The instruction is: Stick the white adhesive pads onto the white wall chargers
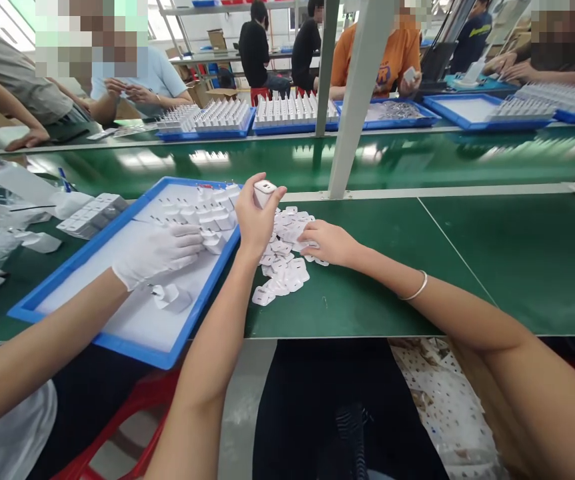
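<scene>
A white charger (264,192) is gripped in the left hand (256,217) above the blue tray's (117,227) right edge. The right hand (325,241), fingers curled, is laid on the pile of white parts (282,263) on the surface (417,267).

Tray (67,273) lies left of the plug pile (285,257) on the table (417,267)

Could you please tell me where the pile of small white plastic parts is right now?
In the head view, the pile of small white plastic parts lies on the green table, just right of the blue tray, under the right hand.
</scene>
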`<move>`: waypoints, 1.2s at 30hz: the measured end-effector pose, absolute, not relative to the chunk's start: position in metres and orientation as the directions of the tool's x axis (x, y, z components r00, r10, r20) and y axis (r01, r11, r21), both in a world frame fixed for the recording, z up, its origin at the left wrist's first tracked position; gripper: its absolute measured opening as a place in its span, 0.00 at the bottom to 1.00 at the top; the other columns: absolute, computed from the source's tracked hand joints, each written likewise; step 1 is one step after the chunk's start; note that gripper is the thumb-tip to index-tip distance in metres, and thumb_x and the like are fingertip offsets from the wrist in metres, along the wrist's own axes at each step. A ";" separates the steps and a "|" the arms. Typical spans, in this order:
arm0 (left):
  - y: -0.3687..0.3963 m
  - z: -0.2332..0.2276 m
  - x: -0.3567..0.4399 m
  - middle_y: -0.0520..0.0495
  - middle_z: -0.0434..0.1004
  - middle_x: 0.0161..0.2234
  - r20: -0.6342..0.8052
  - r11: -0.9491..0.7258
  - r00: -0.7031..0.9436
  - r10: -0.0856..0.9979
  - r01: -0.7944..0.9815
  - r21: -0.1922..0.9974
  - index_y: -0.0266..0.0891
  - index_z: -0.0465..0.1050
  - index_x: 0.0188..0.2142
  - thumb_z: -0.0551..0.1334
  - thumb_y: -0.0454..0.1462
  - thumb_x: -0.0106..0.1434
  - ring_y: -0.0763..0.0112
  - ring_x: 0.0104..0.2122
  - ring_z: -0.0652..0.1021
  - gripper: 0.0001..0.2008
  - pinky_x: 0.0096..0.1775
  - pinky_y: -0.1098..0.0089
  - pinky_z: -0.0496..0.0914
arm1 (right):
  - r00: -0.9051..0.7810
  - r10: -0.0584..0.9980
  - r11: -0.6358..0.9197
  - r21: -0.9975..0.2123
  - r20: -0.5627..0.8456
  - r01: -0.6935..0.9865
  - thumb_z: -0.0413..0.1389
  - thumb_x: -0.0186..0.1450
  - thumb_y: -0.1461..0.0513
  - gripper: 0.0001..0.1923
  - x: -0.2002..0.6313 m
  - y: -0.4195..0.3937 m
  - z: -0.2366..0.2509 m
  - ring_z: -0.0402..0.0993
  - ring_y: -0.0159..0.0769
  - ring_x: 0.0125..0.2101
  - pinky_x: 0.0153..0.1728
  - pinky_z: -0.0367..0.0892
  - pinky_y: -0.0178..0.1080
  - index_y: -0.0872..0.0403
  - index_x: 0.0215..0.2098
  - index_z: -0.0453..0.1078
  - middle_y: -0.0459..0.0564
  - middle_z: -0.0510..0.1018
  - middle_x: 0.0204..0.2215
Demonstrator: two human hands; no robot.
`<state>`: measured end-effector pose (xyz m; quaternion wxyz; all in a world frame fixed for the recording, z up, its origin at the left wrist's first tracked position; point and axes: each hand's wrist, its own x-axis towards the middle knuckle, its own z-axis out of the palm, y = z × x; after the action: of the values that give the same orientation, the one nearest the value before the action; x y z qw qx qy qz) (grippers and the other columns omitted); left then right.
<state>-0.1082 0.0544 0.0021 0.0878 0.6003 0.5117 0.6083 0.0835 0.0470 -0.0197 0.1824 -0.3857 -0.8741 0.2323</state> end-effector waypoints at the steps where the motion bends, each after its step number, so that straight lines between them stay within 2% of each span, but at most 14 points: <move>1: 0.053 0.001 -0.106 0.44 0.78 0.47 0.649 -0.468 -0.255 0.717 0.515 0.718 0.41 0.70 0.51 0.65 0.54 0.63 0.62 0.48 0.78 0.25 0.52 0.61 0.72 | -0.635 0.760 0.600 -0.527 0.139 0.602 0.63 0.62 0.65 0.06 0.084 0.046 -0.020 0.73 0.53 0.49 0.46 0.68 0.47 0.55 0.38 0.79 0.59 0.81 0.44; 4: 0.051 -0.001 -0.101 0.43 0.78 0.48 0.646 -0.475 -0.224 0.730 0.514 0.714 0.40 0.70 0.50 0.65 0.54 0.63 0.61 0.50 0.78 0.25 0.53 0.60 0.71 | -0.626 0.762 0.612 -0.499 0.165 0.613 0.58 0.67 0.63 0.08 0.089 0.045 -0.017 0.75 0.50 0.47 0.45 0.68 0.46 0.54 0.37 0.80 0.57 0.83 0.40; 8: 0.050 -0.002 -0.096 0.44 0.79 0.44 0.576 -0.471 -0.145 0.804 0.435 0.767 0.41 0.71 0.50 0.66 0.54 0.62 0.63 0.44 0.79 0.24 0.48 0.63 0.74 | -0.575 0.781 0.604 -0.525 0.242 0.600 0.55 0.69 0.61 0.12 0.101 0.049 -0.007 0.77 0.46 0.48 0.44 0.70 0.44 0.52 0.38 0.81 0.53 0.82 0.48; 10: 0.050 -0.003 -0.093 0.47 0.78 0.37 0.490 -0.428 -0.101 0.866 0.358 0.830 0.41 0.71 0.49 0.65 0.54 0.63 0.68 0.33 0.78 0.24 0.38 0.66 0.74 | -0.510 0.815 0.558 -0.614 0.277 0.558 0.55 0.69 0.60 0.12 0.109 0.051 -0.002 0.78 0.45 0.46 0.42 0.73 0.44 0.52 0.37 0.82 0.53 0.80 0.51; 12: 0.049 -0.003 -0.089 0.50 0.75 0.31 0.386 -0.361 -0.047 0.921 0.264 0.895 0.41 0.71 0.47 0.65 0.54 0.63 0.73 0.25 0.73 0.22 0.28 0.70 0.69 | -0.442 0.853 0.486 -0.734 0.278 0.475 0.57 0.67 0.57 0.12 0.118 0.053 0.000 0.78 0.44 0.44 0.39 0.75 0.44 0.52 0.37 0.82 0.52 0.80 0.51; 14: 0.046 -0.003 -0.085 0.51 0.73 0.29 0.308 -0.305 0.014 0.951 0.202 0.931 0.41 0.72 0.46 0.66 0.53 0.62 0.75 0.22 0.69 0.22 0.25 0.71 0.66 | -0.407 0.879 0.416 -0.815 0.247 0.403 0.58 0.66 0.55 0.12 0.127 0.057 -0.003 0.78 0.44 0.43 0.35 0.77 0.43 0.51 0.39 0.82 0.52 0.81 0.50; 17: 0.040 -0.002 -0.078 0.51 0.75 0.31 0.270 -0.278 0.065 0.961 0.232 0.932 0.41 0.73 0.46 0.68 0.50 0.60 0.73 0.26 0.72 0.20 0.29 0.71 0.68 | -0.373 0.898 0.379 -0.839 0.232 0.390 0.58 0.66 0.56 0.12 0.140 0.064 -0.012 0.78 0.43 0.42 0.35 0.77 0.42 0.51 0.40 0.82 0.51 0.83 0.47; 21: 0.034 -0.002 -0.072 0.48 0.78 0.39 0.272 -0.292 0.105 0.956 0.318 0.902 0.41 0.75 0.46 0.68 0.46 0.61 0.66 0.39 0.77 0.17 0.43 0.66 0.72 | -0.312 0.921 0.350 -0.846 0.233 0.402 0.59 0.66 0.57 0.11 0.150 0.072 -0.021 0.79 0.43 0.43 0.39 0.78 0.42 0.51 0.40 0.82 0.50 0.84 0.44; 24: 0.032 -0.002 -0.069 0.47 0.79 0.46 0.295 -0.332 0.156 0.943 0.376 0.865 0.42 0.75 0.47 0.69 0.44 0.60 0.62 0.47 0.77 0.17 0.51 0.63 0.70 | -0.256 0.954 0.221 -0.943 0.156 0.249 0.62 0.64 0.53 0.11 0.154 0.070 -0.014 0.81 0.40 0.37 0.32 0.78 0.39 0.53 0.37 0.78 0.52 0.84 0.40; 27: 0.029 -0.001 -0.066 0.46 0.78 0.51 0.378 -0.437 0.221 0.899 0.381 0.815 0.43 0.74 0.50 0.70 0.45 0.60 0.60 0.52 0.76 0.20 0.56 0.61 0.68 | -0.267 0.963 0.055 -0.998 0.043 0.037 0.64 0.62 0.48 0.18 0.154 0.061 0.001 0.80 0.35 0.25 0.22 0.75 0.36 0.52 0.34 0.69 0.49 0.81 0.32; 29: 0.026 0.000 -0.064 0.46 0.77 0.53 0.427 -0.504 0.275 0.861 0.362 0.784 0.44 0.73 0.52 0.70 0.46 0.61 0.60 0.53 0.76 0.22 0.57 0.61 0.68 | -0.320 0.947 0.010 -0.999 0.022 -0.038 0.65 0.61 0.46 0.20 0.152 0.052 0.013 0.73 0.29 0.18 0.18 0.69 0.33 0.52 0.34 0.67 0.44 0.76 0.25; 32: 0.021 0.000 -0.061 0.45 0.76 0.54 0.452 -0.546 0.320 0.833 0.335 0.768 0.45 0.70 0.54 0.68 0.47 0.62 0.60 0.53 0.75 0.22 0.56 0.61 0.68 | -0.381 0.920 0.053 -0.994 0.085 -0.094 0.64 0.63 0.47 0.18 0.148 0.036 0.025 0.59 0.23 0.14 0.14 0.57 0.30 0.52 0.36 0.71 0.38 0.65 0.19; 34: 0.017 -0.001 -0.061 0.45 0.75 0.50 0.436 -0.529 0.332 0.836 0.281 0.800 0.47 0.65 0.57 0.68 0.48 0.62 0.62 0.47 0.77 0.26 0.50 0.62 0.71 | -0.397 0.908 0.099 -0.988 0.138 -0.118 0.65 0.63 0.49 0.15 0.145 0.027 0.029 0.54 0.24 0.14 0.14 0.53 0.31 0.51 0.38 0.73 0.37 0.62 0.17; 36: 0.014 -0.001 -0.061 0.47 0.73 0.43 0.411 -0.503 0.357 0.839 0.216 0.837 0.49 0.58 0.58 0.68 0.50 0.62 0.65 0.39 0.77 0.30 0.41 0.64 0.73 | -0.405 0.898 0.126 -0.982 0.173 -0.139 0.66 0.63 0.50 0.14 0.142 0.020 0.032 0.54 0.24 0.14 0.15 0.54 0.32 0.51 0.36 0.72 0.37 0.63 0.15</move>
<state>-0.0609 0.0137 -0.0013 0.3512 0.7451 0.3540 0.4429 0.1424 0.0202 0.0319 0.4459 -0.3143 -0.6036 0.5814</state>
